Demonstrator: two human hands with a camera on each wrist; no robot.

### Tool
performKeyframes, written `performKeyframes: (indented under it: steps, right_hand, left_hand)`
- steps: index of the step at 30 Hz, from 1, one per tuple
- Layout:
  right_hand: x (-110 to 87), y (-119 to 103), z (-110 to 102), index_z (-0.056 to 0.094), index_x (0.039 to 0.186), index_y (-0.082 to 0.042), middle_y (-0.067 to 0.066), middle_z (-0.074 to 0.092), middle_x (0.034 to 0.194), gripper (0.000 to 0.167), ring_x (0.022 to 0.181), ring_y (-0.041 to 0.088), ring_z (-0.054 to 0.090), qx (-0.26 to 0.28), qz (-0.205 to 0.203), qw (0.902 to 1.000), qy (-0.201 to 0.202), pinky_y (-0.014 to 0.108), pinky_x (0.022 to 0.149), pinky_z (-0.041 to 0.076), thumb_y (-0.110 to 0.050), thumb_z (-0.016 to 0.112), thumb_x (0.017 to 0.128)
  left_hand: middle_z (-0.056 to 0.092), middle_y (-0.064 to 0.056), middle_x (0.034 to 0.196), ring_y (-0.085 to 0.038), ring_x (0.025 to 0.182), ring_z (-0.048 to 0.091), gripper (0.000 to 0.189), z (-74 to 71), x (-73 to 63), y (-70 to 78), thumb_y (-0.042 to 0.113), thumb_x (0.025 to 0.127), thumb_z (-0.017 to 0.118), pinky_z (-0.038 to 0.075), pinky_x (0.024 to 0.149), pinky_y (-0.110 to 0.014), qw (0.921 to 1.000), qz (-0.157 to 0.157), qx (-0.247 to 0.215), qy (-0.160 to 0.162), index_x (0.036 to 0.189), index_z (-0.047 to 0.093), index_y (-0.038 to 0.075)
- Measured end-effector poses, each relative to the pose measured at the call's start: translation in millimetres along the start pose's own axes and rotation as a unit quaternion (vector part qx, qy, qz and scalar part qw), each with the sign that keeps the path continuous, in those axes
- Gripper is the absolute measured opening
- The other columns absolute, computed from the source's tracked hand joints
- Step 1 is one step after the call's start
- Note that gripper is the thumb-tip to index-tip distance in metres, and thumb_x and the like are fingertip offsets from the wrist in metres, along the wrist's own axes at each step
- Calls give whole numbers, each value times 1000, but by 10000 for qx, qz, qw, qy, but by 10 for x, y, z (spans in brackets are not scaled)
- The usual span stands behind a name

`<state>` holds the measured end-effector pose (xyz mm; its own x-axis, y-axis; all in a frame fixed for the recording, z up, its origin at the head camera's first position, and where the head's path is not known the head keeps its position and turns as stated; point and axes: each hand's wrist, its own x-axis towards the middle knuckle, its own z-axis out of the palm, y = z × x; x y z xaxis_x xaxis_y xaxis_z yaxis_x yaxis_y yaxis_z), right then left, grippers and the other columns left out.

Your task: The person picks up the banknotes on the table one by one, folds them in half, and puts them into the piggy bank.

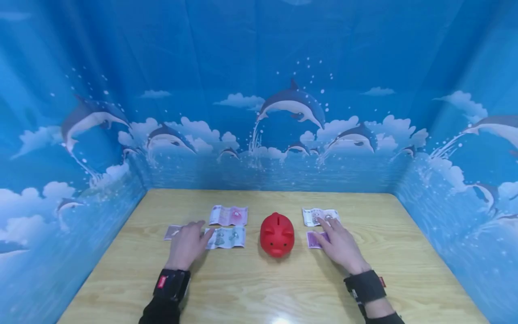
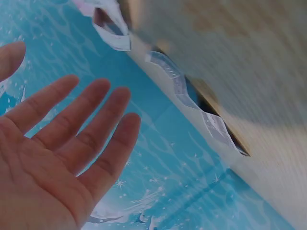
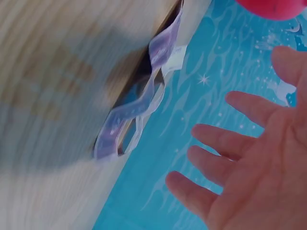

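Observation:
My left hand (image 1: 187, 245) hovers with its fingers spread over a purplish-brown banknote (image 1: 171, 231), which it partly covers. Just right of it lie a greenish banknote (image 1: 228, 237) and, behind that, a pink banknote (image 1: 229, 216). In the left wrist view, the palm and extended fingers (image 2: 91, 136) hold nothing. On the other side, my right hand (image 1: 343, 246) is above a purple banknote (image 1: 313, 240) and a pale banknote (image 1: 311, 217), overlapping both. The right wrist view shows its fingers (image 3: 220, 139) loosely extended and apart from the wavy notes. Between the hands stands a red piggy bank (image 1: 277, 236).
The wooden table (image 1: 251, 288) carries all these things. A blue curtain (image 1: 251, 58) printed with dolphins and clouds encloses its back and both sides. Each wrist wears a black strap (image 1: 366, 286).

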<state>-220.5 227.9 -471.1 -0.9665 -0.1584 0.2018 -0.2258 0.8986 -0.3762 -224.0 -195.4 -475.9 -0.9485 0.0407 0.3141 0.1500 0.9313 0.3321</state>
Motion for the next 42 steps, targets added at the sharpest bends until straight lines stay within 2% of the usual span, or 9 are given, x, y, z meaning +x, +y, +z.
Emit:
performKeyframes:
  steps: [5, 10, 12, 17, 19, 24, 29, 36, 42]
  right_hand:
    - [-1, -98, 15, 54, 139, -5, 26, 50, 142, 53, 134, 45, 44, 222, -154, 9991, 326, 62, 106, 37, -36, 61, 96]
    - [3, -226, 2, 63, 128, -7, 19, 63, 130, 43, 120, 37, 59, 449, -185, 9968, 631, 56, 97, 48, -34, 64, 95]
    - [10, -286, -8, 67, 123, -8, 16, 68, 123, 38, 113, 34, 64, 449, -250, 9956, 780, 54, 92, 51, -33, 66, 94]
    - [41, -451, 3, 73, 110, -12, 3, 73, 99, 26, 91, 18, 69, 517, -582, 9894, 1222, 39, 76, 57, -30, 71, 90]
    - [52, -518, 23, 75, 103, -13, -2, 72, 91, 18, 83, 12, 66, 600, -791, 9848, 1428, 32, 69, 56, -24, 74, 88]
    - [51, -710, 55, 75, 94, -13, -6, 67, 82, 10, 74, 6, 59, 934, -1375, 9696, 1796, 20, 60, 49, -14, 77, 84]
    - [23, -927, 78, 75, 95, -12, -6, 67, 83, 15, 70, 4, 55, 1217, -1743, 9612, 1759, 16, 56, 47, -11, 79, 82]
    - [5, -1146, 209, 75, 96, -12, -4, 71, 87, 15, 78, 4, 65, 1329, -2239, 9533, 1528, 21, 69, 56, -11, 80, 81]
    - [-3, -1310, 319, 76, 99, -12, -3, 73, 89, 13, 83, 4, 67, 1419, -2625, 9505, 862, 21, 75, 57, -11, 75, 86]
  left_hand:
    - [70, -19, 90, -35, 77, 67, 43, 0, 20, 7, 38, 94, 63, 54, 63, -48, 9998, -115, -37, -181, 110, 69, -1]
    - [60, -6, 65, -21, 57, 54, 32, 54, 36, -6, 37, 92, 65, 39, 45, -34, 9994, -96, 74, -309, 86, 69, 6]
    - [59, -5, 64, -20, 56, 53, 31, 66, 36, -5, 37, 92, 66, 36, 45, -32, 9994, -96, 108, -325, 81, 68, 7]
    - [66, -7, 72, -21, 61, 58, 32, 95, 35, -3, 37, 92, 65, 42, 48, -35, 9989, -184, 116, -417, 87, 71, 6]
    - [69, -8, 76, -22, 63, 60, 32, 111, 37, -6, 37, 91, 67, 44, 50, -37, 9989, -188, 120, -405, 92, 73, 5]
    - [66, -6, 71, -19, 60, 56, 27, 141, 40, -7, 33, 90, 70, 41, 49, -34, 9991, -153, 70, -397, 86, 72, 6]
    - [67, -7, 73, -20, 62, 57, 22, 149, 48, -13, 28, 87, 73, 42, 51, -33, 9991, -94, 43, -405, 86, 72, 6]
    - [72, -12, 86, -25, 73, 63, 27, 130, 53, -5, 25, 82, 77, 50, 63, -41, 9986, -56, 26, -527, 95, 73, 2]
    - [72, -16, 92, -30, 81, 65, 32, 136, 52, 13, 26, 82, 77, 52, 71, -47, 9981, -59, 51, -619, 100, 72, 1]
